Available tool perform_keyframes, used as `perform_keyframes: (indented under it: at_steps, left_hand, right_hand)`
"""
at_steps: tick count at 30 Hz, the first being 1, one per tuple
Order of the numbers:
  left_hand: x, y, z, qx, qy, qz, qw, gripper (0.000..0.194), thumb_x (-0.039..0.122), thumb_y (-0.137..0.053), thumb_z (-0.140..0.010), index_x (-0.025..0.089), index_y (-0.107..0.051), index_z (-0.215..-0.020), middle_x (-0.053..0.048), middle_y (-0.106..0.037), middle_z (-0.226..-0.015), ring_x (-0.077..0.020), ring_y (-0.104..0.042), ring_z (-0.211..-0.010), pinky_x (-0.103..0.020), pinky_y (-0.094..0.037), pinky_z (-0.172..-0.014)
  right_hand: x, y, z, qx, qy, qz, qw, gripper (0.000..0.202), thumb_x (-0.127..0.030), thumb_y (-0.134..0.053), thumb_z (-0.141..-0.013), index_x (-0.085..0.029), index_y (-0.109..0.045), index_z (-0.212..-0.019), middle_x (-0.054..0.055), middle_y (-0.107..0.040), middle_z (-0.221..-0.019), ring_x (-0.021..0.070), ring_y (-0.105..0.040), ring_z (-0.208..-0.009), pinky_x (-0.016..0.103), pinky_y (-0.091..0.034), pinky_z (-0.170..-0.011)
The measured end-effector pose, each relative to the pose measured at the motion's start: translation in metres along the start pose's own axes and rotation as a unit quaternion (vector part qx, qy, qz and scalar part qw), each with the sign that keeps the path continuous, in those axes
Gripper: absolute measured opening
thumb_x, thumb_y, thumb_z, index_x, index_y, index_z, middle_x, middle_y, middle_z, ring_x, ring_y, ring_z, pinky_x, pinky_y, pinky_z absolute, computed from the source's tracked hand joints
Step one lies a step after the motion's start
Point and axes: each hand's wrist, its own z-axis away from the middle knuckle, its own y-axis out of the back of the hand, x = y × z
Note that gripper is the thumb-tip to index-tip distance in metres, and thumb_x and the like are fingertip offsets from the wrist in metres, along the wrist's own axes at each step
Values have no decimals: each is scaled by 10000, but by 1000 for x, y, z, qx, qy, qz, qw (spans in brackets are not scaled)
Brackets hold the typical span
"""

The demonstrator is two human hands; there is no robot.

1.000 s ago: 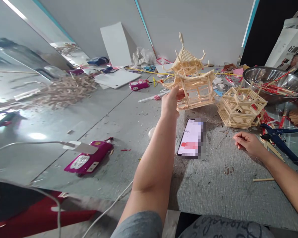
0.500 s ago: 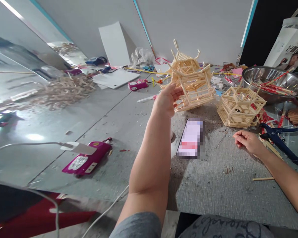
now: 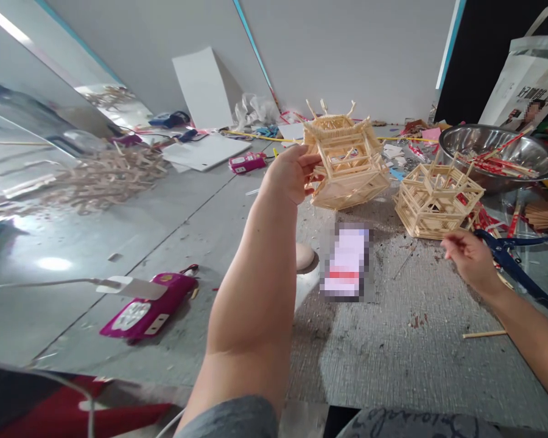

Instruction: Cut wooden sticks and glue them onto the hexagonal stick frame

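My left hand (image 3: 293, 174) is closed on the left side of a larger stick-built house model (image 3: 347, 161), which is tilted so that its flat base shows. My right hand (image 3: 469, 255) has its fingers curled together beside a smaller stick frame (image 3: 439, 201); whether anything is between the fingertips is too small to tell. The smaller frame sits on the table with several sticks pointing up from it. Below the larger model lies a phone (image 3: 347, 261) with its screen lit and blurred.
A metal bowl (image 3: 500, 155) with red-and-white sticks stands at the back right, near blue-handled pliers (image 3: 514, 261). Purple power strips (image 3: 153, 307) lie left. A heap of wood pieces (image 3: 105, 176) and white boards (image 3: 207, 151) are farther back.
The larger model has turned in my left hand, its roof tipping back and its base coming into view. My right hand has shifted slightly right and up, closer to the smaller frame.
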Motion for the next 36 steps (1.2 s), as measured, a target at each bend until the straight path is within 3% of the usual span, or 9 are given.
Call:
perform_keyframes:
  at_steps: [2,3,6,10,19,27,33,36]
  left_hand:
    - [1,1,0,-12,6,17,1000,302,438,-487,-716,181,-645,-716,-63,-632,-683,-191,-557,-646,-360,-411,-602]
    - [2,1,-1,-22,7,23,999,289,434,-491,-709,183,-633,-693,-63,-620,-655,-188,-545,-626,-352,-403,-583]
    - [5,2,-4,-46,6,24,999,275,459,-508,-675,202,-601,-649,-57,-580,-581,-189,-522,-586,-337,-384,-539]
    - [12,4,-13,-51,29,25,998,259,477,-526,-638,225,-588,-635,-49,-569,-548,-205,-522,-573,-352,-390,-534]
    - [20,6,-28,-39,58,20,997,261,468,-531,-653,213,-573,-613,-45,-576,-551,-216,-534,-563,-356,-410,-525]
    - [26,1,-17,-28,71,6,997,295,461,-482,-715,198,-543,-595,-20,-531,-552,-160,-449,-494,-314,-347,-520]
    - [23,4,-26,-21,60,-20,998,331,542,-590,-583,215,-551,-617,-40,-548,-557,-225,-512,-561,-387,-408,-575]
    - [23,4,-32,-15,64,-32,997,325,536,-579,-589,215,-563,-636,-51,-555,-547,-231,-522,-549,-386,-420,-549]
  right_hand:
    - [-5,8,-8,103,83,84,988,321,-383,-526,-788,-198,-544,-1049,102,-591,-970,138,-547,-661,295,-474,-601]
    - [-8,11,-13,121,111,131,978,362,-368,-520,-791,-201,-521,-1113,129,-562,-1089,141,-556,-678,301,-478,-605]
    - [-16,14,-25,62,145,283,946,416,-327,-497,-800,-207,-486,-1198,142,-512,-1237,167,-592,-714,325,-485,-609]
    - [-22,12,-31,6,149,397,906,366,-274,-470,-818,-191,-509,-1172,104,-588,-1164,229,-619,-848,330,-483,-613]
    - [-13,10,-21,84,235,398,883,188,-201,-435,-850,-176,-610,-912,50,-687,-876,169,-640,-719,251,-439,-573]
    - [-6,13,-9,80,290,364,881,185,-200,-437,-864,-179,-613,-917,49,-692,-891,151,-640,-766,250,-457,-636]
    - [-5,12,-7,82,309,359,877,161,-175,-460,-846,-180,-607,-910,47,-686,-879,143,-639,-775,232,-454,-625]
    - [-5,12,-7,83,316,364,872,152,-170,-470,-839,-186,-605,-907,39,-684,-868,137,-640,-770,221,-450,-622]
